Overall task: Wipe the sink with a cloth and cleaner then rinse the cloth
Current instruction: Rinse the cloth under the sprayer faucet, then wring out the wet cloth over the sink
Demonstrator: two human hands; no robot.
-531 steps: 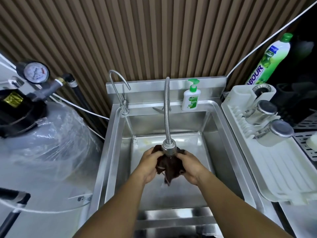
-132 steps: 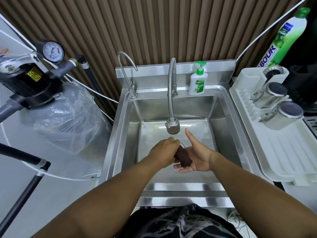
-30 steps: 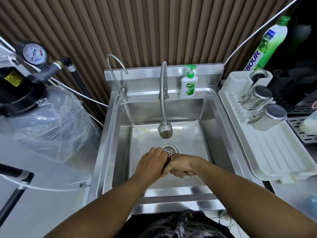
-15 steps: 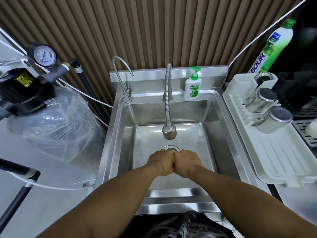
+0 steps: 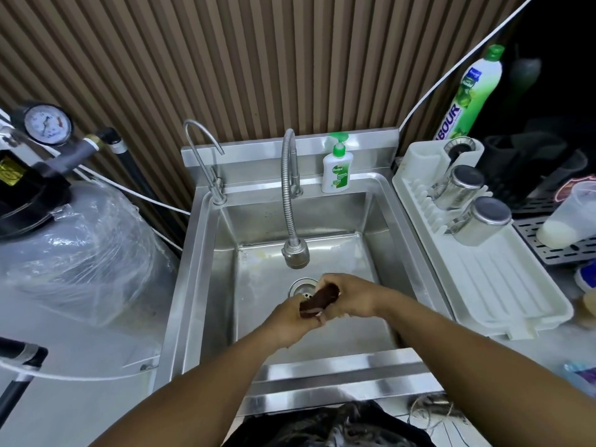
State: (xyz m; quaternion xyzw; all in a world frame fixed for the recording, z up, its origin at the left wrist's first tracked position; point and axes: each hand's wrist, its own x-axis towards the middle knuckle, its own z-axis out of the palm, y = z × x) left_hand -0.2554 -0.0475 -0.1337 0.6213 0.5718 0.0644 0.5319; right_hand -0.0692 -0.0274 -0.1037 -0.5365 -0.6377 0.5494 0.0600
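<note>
Both hands hold the brown cloth (image 5: 319, 300) low inside the sink (image 5: 209, 285). The left hand (image 5: 288, 317) is curled tight round the near end. The right hand (image 5: 350, 298) is curled tight round the far end. The cloth is rolled up thick between them. The drain (image 5: 300, 285) sits just behind the hands. The tap head (image 5: 295, 253) hangs farther back, above the cloth.

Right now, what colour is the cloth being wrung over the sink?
Dark reddish brown. The cloth shows best in the head view.
</note>
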